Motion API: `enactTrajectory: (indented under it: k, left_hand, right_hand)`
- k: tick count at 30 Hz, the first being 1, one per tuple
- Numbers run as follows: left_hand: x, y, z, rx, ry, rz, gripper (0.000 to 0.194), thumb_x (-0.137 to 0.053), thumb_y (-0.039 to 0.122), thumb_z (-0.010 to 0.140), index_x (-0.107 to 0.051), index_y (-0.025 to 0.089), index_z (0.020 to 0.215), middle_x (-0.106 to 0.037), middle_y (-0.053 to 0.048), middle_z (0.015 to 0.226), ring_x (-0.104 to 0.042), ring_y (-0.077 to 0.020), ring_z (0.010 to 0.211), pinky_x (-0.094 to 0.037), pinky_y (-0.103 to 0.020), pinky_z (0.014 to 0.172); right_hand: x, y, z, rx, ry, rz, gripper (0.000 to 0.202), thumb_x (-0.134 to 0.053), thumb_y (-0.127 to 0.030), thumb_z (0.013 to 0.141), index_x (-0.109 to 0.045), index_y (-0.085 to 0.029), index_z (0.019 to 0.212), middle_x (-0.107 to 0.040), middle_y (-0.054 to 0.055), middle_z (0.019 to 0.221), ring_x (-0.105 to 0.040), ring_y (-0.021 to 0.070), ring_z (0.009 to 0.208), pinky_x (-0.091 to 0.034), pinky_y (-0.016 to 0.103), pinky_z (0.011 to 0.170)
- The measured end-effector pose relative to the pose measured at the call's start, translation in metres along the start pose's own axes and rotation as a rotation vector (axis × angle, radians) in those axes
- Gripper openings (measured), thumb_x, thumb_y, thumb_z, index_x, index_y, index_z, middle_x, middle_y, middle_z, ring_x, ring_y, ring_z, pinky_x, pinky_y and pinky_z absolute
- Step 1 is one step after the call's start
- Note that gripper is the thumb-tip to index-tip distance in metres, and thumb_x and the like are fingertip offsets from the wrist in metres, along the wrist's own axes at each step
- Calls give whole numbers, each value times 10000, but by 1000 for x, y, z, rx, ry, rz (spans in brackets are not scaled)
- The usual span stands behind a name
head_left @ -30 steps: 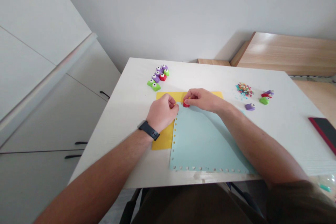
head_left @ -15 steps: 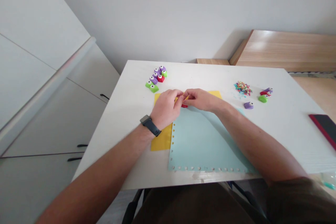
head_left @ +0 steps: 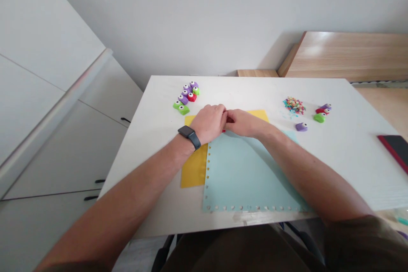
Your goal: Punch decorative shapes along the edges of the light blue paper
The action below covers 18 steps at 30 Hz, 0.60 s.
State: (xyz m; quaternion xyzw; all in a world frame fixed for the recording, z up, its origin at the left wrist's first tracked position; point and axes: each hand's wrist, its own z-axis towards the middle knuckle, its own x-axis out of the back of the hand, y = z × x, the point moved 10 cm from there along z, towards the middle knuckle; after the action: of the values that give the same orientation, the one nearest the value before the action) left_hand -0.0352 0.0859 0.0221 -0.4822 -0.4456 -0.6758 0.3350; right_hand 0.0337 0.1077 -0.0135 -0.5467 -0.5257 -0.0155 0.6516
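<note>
My left hand point(head_left: 208, 123), with a dark watch point(head_left: 189, 135) on its wrist, is closed at the top edge of the light blue sheet point(head_left: 248, 174). My right hand point(head_left: 244, 123) meets it there, its thumb and fingers pinched together. A bit of a small red paper punch point(head_left: 223, 130) shows below the touching fingertips; the rest is hidden by the hands. Star-shaped holes run down the blue sheet's left side and along its near edge. Under it lies a yellow sheet point(head_left: 193, 168), showing at the left and behind the hands.
Several purple, green and red punches with eyes point(head_left: 183, 99) cluster at the back left. Toward the right are a pile of coloured paper bits point(head_left: 294, 105), a lone purple punch point(head_left: 301, 127) and a small group of punches point(head_left: 321, 112). A dark red-edged object point(head_left: 395, 148) lies at the right edge.
My left hand has rolled over, bringing its back and the watch face upward, and its fingers have closed in against the right hand. Less of the red punch shows. The view has shifted slightly.
</note>
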Motion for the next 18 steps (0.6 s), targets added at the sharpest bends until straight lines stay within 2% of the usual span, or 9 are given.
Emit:
enactTrajectory:
  k: [3,6,14,18]
  left_hand:
    - [-8,4,2,-54,-50,63,395,-305,314,1081,-666,161,1031,-710,-143,1005,-632,-275,915,-449,-415,881]
    - [-10,2,3,-70,-46,119,370,-329,316,1073,-660,154,1035,-685,-156,1013,-612,-281,943,-430,-430,909]
    - [-18,0,4,-118,-58,146,323,-335,286,1066,-626,151,1021,-664,-151,993,-577,-282,881,-422,-439,853]
    - [-19,-1,3,-113,-27,136,320,-330,293,1071,-614,158,1012,-662,-146,977,-575,-284,865,-426,-445,845]
  right_hand:
    - [0,-1,0,23,7,1,139,-643,-319,872,-684,-192,912,-778,64,961,-668,204,841,-479,299,760]
    - [-1,1,0,17,5,-5,152,-640,-335,878,-678,-191,909,-777,71,953,-672,210,837,-480,299,749]
    - [0,-2,-1,-1,15,-88,153,-620,-323,894,-666,-184,937,-779,91,992,-674,214,854,-460,293,749]
    - [0,-4,-2,-1,9,-88,153,-610,-307,901,-664,-176,959,-775,91,1009,-669,208,867,-462,291,768]
